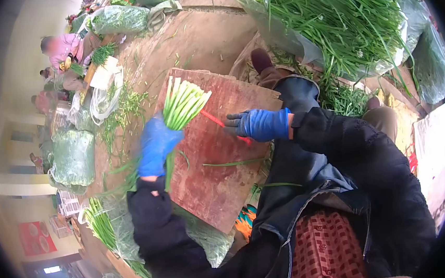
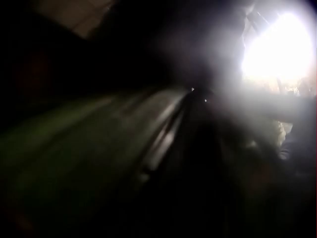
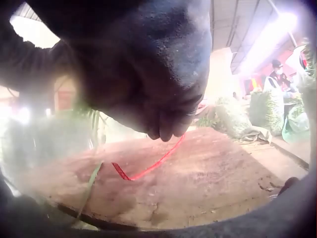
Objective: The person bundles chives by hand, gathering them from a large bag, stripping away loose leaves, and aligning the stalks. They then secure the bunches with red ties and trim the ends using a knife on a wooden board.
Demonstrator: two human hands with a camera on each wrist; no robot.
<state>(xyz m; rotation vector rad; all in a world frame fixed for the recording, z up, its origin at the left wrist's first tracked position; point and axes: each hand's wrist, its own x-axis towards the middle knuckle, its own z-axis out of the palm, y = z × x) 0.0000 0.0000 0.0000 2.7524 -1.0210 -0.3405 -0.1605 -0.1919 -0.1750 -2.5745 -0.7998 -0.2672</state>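
Observation:
My blue-gloved left hand [image 1: 157, 141] grips a bundle of garlic chives [image 1: 184, 101] above the left part of a worn reddish wooden board [image 1: 210, 176]. The pale cut stem ends point up and right; the green leaves trail down past the wrist. In the dark, blurred left wrist view only the green leaves [image 2: 64, 134] show. My right hand [image 1: 260, 124], also blue-gloved, is over the board's right side, its fingertips pinching a red tie strip [image 1: 211, 118]. In the right wrist view the strip [image 3: 153, 167] hangs from the fingertips onto the board. A loose leaf [image 1: 235, 163] lies below.
A large heap of chives [image 1: 333, 20] stands at the upper right. Plastic-wrapped bundles [image 1: 72, 156] and trimmed chives [image 1: 101, 221] are at the left. Scraps litter the floor around the board. Another person [image 1: 66, 49] sits at the upper left. Orange-and-teal gloves [image 1: 245, 221] lie under the board's near edge.

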